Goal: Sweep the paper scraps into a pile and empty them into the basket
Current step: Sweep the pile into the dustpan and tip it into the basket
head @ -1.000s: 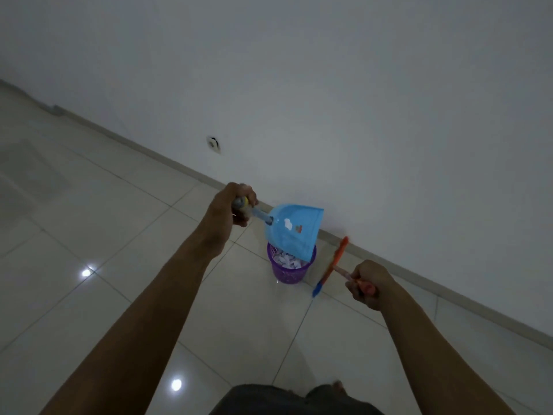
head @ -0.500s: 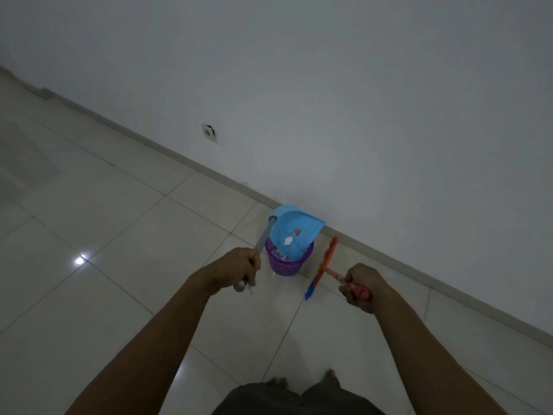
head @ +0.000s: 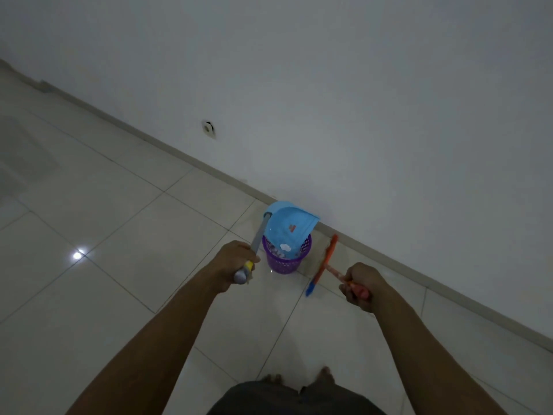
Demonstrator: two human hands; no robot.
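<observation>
Low over the tiled floor, the left hand grips the grey handle of the blue dustpan, which tilts mouth-down over the purple basket near the skirting. Paper scraps lie inside the basket, and one white scrap sits on the pan. The right hand is closed round the handle of an orange brush, just beside the basket. A socket sits on the wall.

The left hand is gripping the handle of a light-blue plastic dustpan, holding it tilted over a purple perforated plastic basket on the tiled floor; the right hand is holding an orange-and-blue brush.
</observation>
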